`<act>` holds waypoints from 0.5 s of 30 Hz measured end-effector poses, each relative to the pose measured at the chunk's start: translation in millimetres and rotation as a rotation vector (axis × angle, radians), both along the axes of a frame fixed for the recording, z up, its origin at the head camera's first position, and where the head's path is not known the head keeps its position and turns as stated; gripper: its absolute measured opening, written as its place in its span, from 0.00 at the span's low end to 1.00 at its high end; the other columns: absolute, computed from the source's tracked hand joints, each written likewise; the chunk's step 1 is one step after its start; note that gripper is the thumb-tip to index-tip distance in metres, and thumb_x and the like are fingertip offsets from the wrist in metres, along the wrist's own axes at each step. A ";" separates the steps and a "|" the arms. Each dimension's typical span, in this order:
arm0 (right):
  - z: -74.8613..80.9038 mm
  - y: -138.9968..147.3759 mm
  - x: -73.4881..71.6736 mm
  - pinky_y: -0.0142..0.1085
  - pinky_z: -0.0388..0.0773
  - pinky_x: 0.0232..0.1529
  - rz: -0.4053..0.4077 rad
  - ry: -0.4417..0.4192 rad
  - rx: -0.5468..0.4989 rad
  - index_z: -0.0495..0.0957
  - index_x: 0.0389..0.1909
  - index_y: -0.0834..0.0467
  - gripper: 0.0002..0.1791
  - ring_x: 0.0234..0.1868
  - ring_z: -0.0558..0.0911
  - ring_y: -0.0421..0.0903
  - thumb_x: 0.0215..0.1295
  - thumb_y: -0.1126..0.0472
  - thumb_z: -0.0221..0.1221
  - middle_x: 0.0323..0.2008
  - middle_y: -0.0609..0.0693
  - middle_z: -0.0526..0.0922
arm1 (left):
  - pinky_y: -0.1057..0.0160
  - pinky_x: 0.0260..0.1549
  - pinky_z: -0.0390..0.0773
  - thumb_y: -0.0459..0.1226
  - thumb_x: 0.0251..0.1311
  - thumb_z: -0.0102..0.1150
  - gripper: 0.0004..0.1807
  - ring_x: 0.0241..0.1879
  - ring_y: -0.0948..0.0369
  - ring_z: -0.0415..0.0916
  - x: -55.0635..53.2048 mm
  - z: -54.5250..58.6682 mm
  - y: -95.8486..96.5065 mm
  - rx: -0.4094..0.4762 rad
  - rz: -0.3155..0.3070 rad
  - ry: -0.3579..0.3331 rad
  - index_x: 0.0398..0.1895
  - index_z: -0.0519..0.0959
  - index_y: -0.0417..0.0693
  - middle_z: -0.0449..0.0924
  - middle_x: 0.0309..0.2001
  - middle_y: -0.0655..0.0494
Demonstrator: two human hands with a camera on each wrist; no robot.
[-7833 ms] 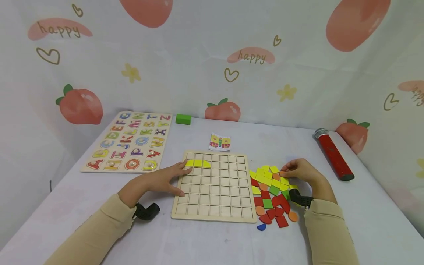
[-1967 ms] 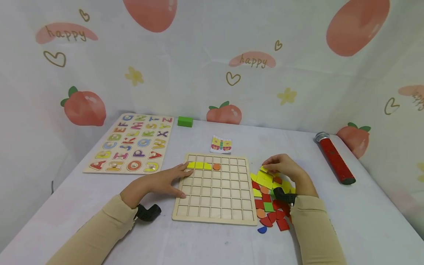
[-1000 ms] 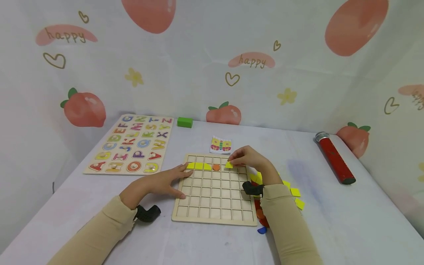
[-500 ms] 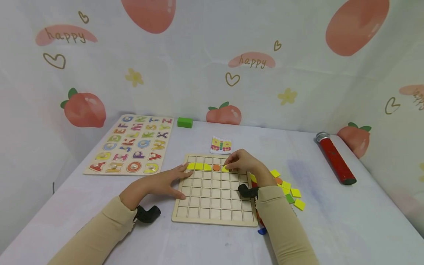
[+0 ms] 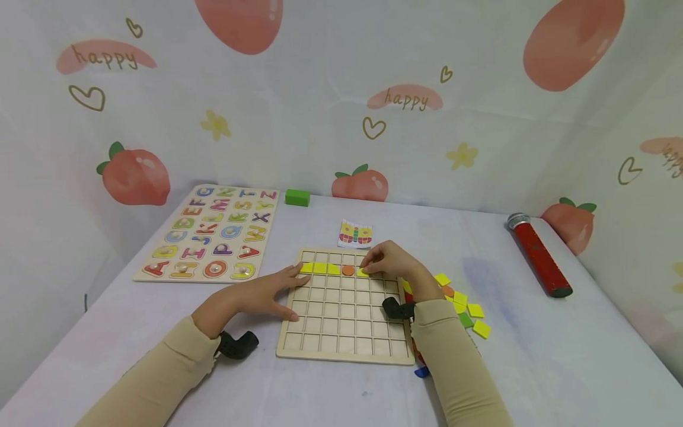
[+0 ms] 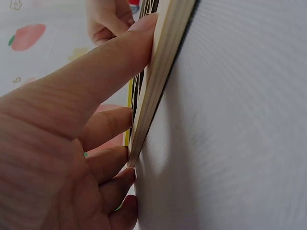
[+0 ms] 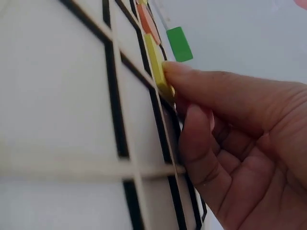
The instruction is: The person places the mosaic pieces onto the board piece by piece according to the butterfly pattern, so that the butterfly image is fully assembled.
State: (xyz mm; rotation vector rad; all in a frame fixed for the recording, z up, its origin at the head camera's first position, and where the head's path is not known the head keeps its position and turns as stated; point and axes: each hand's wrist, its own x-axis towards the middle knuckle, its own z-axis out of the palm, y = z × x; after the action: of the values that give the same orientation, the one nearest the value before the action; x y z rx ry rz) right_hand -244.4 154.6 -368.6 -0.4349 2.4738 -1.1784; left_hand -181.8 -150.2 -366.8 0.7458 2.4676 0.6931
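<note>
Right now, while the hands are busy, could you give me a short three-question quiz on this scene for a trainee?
1. On the gridded board, what lies between the three yellow pieces and the pinched yellow piece in the right hand? a) blue piece b) orange disc c) green block
2. True or false: the microphone stands upright.
3. Which edge of the board does the left hand touch?

Key: 1 b; 2 false, the microphone lies flat; 3 the left edge.

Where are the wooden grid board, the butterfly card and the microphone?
Wooden grid board (image 5: 347, 328), head view: a bare cell.
Butterfly card (image 5: 355, 233), head view: middle of its printed face.
Microphone (image 5: 540, 255), head view: its red body.
</note>
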 end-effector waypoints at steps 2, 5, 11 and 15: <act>2.2 1.0 0.7 0.29 0.72 0.35 -0.003 0.000 0.007 0.82 0.35 0.65 0.07 0.31 0.72 0.42 0.58 0.64 0.62 0.29 0.50 0.81 | 0.44 0.70 0.47 0.54 0.48 0.66 0.47 0.74 0.50 0.34 0.1 0.1 0.0 0.002 0.001 0.000 0.71 0.58 0.53 0.37 0.75 0.51; 4.5 4.3 2.2 0.30 0.73 0.40 -0.019 -0.012 0.008 0.83 0.36 0.63 0.08 0.34 0.74 0.43 0.59 0.63 0.62 0.33 0.51 0.83 | 0.44 0.70 0.47 0.54 0.48 0.66 0.47 0.74 0.50 0.34 0.0 0.4 0.0 0.003 0.005 -0.005 0.71 0.57 0.54 0.37 0.75 0.51; 9.5 15.0 7.6 0.33 0.75 0.46 -0.026 -0.038 -0.003 0.82 0.40 0.62 0.11 0.38 0.77 0.43 0.59 0.61 0.62 0.39 0.53 0.84 | 0.44 0.70 0.47 0.54 0.48 0.66 0.47 0.74 0.50 0.35 0.2 0.9 0.4 0.007 0.000 -0.011 0.71 0.57 0.54 0.37 0.75 0.51; 13.5 25.7 11.7 0.32 0.76 0.41 -0.033 -0.034 0.004 0.82 0.41 0.63 0.12 0.34 0.77 0.43 0.59 0.61 0.63 0.39 0.54 0.84 | 0.44 0.70 0.47 0.54 0.48 0.66 0.47 0.74 0.50 0.34 0.3 0.9 0.2 0.006 0.001 -0.008 0.71 0.57 0.54 0.37 0.75 0.50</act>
State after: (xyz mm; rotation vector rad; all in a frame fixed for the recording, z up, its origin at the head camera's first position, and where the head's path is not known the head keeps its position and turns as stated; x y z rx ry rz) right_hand -232.7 180.3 -355.1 -0.3715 2.4629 -1.1834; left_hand -181.5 -150.0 -365.9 0.7420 2.4600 0.7025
